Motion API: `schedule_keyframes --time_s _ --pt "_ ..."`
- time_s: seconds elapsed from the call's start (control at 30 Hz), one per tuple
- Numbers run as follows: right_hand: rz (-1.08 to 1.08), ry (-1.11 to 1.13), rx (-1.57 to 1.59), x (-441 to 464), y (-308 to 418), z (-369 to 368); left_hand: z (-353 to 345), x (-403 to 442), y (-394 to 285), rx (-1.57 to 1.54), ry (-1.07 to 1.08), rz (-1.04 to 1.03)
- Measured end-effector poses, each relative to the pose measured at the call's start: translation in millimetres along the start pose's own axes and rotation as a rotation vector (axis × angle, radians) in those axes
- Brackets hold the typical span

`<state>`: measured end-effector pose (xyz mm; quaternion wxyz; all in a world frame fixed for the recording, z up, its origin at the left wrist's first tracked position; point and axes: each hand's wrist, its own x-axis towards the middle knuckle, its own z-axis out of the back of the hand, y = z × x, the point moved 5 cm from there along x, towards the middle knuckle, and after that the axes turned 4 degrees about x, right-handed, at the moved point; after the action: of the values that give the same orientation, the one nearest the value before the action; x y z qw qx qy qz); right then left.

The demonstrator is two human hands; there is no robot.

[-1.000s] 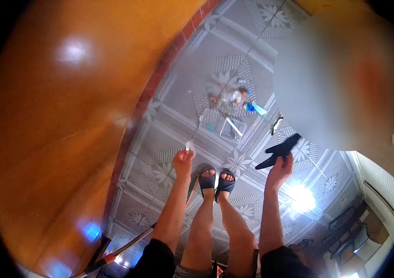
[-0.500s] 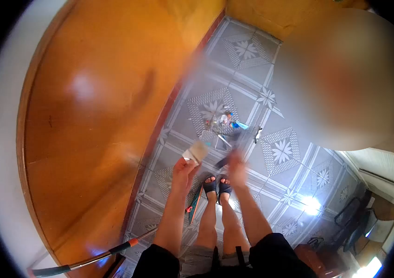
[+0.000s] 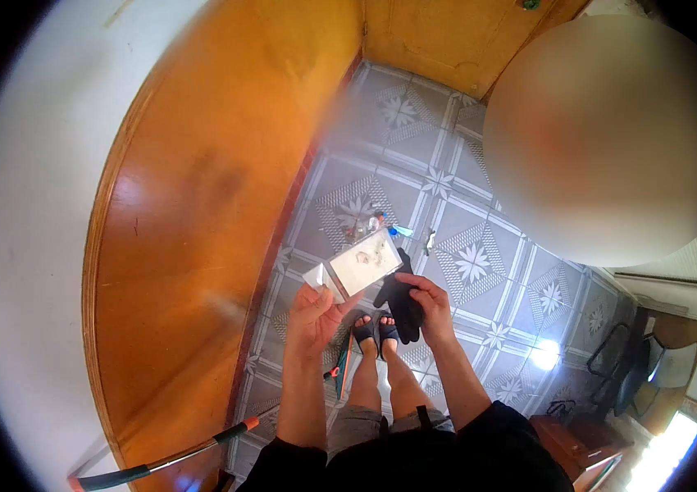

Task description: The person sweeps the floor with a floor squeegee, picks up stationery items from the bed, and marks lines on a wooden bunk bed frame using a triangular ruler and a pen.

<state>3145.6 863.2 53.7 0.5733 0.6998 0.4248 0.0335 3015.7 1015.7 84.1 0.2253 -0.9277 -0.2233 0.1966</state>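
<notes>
A flat cream rectangle (image 3: 365,261), like a card or thin box with a clear edge and dark smudges, is tilted up in front of me. My left hand (image 3: 314,316) pinches its lower left end, where a white folded flap (image 3: 316,277) sticks out. My right hand (image 3: 432,305) grips a black glove (image 3: 401,300), which hangs limp below the fingers. Those fingertips are close to the rectangle's right corner; I cannot tell whether they touch it. Below both hands are my feet in dark slippers (image 3: 363,330).
Small litter (image 3: 377,221) lies on the patterned tile floor (image 3: 480,221), with another small scrap (image 3: 430,239) to its right. A long-handled pole (image 3: 193,447) leans at lower left by the orange wooden panel (image 3: 193,221). A chair (image 3: 631,373) stands at right.
The cream rectangle has swung round to show its broad face. My right hand, blurred before, has come nearer to it, and the black glove shows plainly. The view has shifted a little.
</notes>
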Motion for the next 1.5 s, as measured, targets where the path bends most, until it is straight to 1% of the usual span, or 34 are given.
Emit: schedule_keyframes --time_s 0.07,0.13,0.27,0.3,0.33,0.37,0.4,0.43,0.47,0.53,0.57,0.6,0.67,0.7,0.73,0.77,0.8,0.87,0.93,0.97,1.0,1.03,1.07,1.13,1.17,1.2,1.23,1.27,1.3,1.33,1.37,1.4,1.47,1.5 --pt "-0.012 0.050 0.228 -11.1 29.8 -16.8 -15.6 -0.2 -3.8 0.002 0.048 0.023" --pt "0.015 0.067 0.247 -18.4 50.0 -21.0 -34.4 -0.4 -7.8 -0.029 0.097 0.035" --pt "0.161 0.052 0.262 -23.6 77.2 -21.0 -61.8 6.5 -9.4 -0.008 0.145 0.067" --pt "0.217 0.032 0.247 -25.5 83.4 -20.2 -66.1 7.7 -8.8 0.033 0.149 0.058" --pt "0.228 0.015 0.252 -24.0 84.3 -15.3 -71.6 10.8 -6.0 0.075 0.154 0.054" --pt "0.194 0.026 0.275 -20.3 81.9 -9.0 -78.3 14.4 -1.2 0.075 0.172 0.075" --pt "0.168 0.032 0.295 -16.9 83.3 -2.7 -81.7 18.7 4.6 0.115 0.143 0.104" --pt "0.142 -0.031 0.227 -14.8 91.8 3.0 -86.0 24.9 12.3 0.153 0.115 0.136" --pt "0.161 -0.045 0.228 -11.8 96.7 12.0 -88.2 33.1 20.3 0.148 0.144 0.164" --pt "0.102 -0.114 0.184 -9.6 90.2 35.3 -79.3 41.8 39.1 0.267 0.098 0.276" --pt "0.085 -0.188 0.163 -3.5 86.3 52.7 -79.1 51.2 51.0 0.390 0.011 0.335" --pt "0.091 -0.271 0.069 3.0 77.2 75.9 -80.2 56.8 65.2 0.393 0.029 0.349" --pt "0.102 -0.383 -0.114 16.1 65.7 122.0 -56.7 66.7 89.0 0.847 -0.253 0.279" --pt "0.061 -0.426 -0.193 23.6 63.0 147.7 -51.7 74.5 104.4 0.847 -0.241 0.283" --pt "0.018 -0.466 -0.273 30.8 64.1 172.3 -41.6 80.7 120.9 0.798 -0.266 0.354" --pt "0.036 -0.523 -0.325 35.7 74.9 192.5 -35.0 83.0 136.8 0.746 -0.293 0.424" --pt "0.023 -0.495 -0.434 54.6 58.2 228.1 -33.5 90.0 151.7 0.752 -0.310 0.448" --pt "-0.025 -0.581 -0.456 95.6 23.0 301.4 -25.6 102.0 191.8 0.745 -0.337 0.469" --pt "0.121 -0.617 -0.359 136.8 71.9 342.9 -6.1 113.8 233.7 0.761 -0.410 0.548" --pt "0.155 -0.610 -0.375 162.2 87.0 371.8 -11.6 121.9 254.4 0.800 -0.438 0.562" --pt "0.164 -0.549 -0.164 188.5 114.3 392.5 -22.2 126.9 278.0 0.835 -0.466 0.576" --pt "0.256 -0.558 -0.249 214.4 142.1 418.0 -41.6 136.1 297.9 0.859 -0.486 0.624" --pt "0.418 -0.624 -0.214 241.2 176.0 438.7 -65.9 146.7 313.5 0.855 -0.500 0.634" --pt "0.543 -0.600 -0.219 301.8 218.2 506.5 -114.0 163.4 342.3 0.791 -0.350 0.679" --pt "0.574 -0.673 -0.186 317.5 267.6 512.2 -121.5 166.5 354.9 0.824 -0.250 0.664" --pt "0.598 -0.683 -0.096 338.8 290.9 542.0 -126.6 166.1 365.7 0.855 -0.147 0.647" --pt "0.825 -0.789 -0.181 361.1 315.1 572.1 -132.4 165.6 372.2 0.829 -0.126 0.632" --pt "0.688 -0.816 0.009 372.2 330.7 593.1 -128.5 163.0 376.9 0.831 -0.134 0.629" --pt "0.556 -0.971 0.145 375.3 340.7 601.5 -121.5 160.3 381.2 0.933 -0.124 0.613" --pt "0.408 -1.232 -0.010 388.7 323.7 644.8 -118.8 160.1 381.8 1.036 -0.112 0.595" --pt "0.353 -1.068 0.002 399.7 295.6 688.5 -118.8 160.2 378.0 1.063 -0.144 0.611" --pt "0.269 -1.065 -0.051 397.0 269.6 707.8 -117.4 160.5 373.9 1.060 -0.147 0.603" --pt "0.068 -1.081 -0.198 369.5 204.5 711.9 -103.1 152.6 361.7 1.143 -0.213 0.563" --pt "-0.020 -1.049 -0.277 354.0 164.2 709.7 -83.9 139.8 360.9 1.252 -0.244 0.478"
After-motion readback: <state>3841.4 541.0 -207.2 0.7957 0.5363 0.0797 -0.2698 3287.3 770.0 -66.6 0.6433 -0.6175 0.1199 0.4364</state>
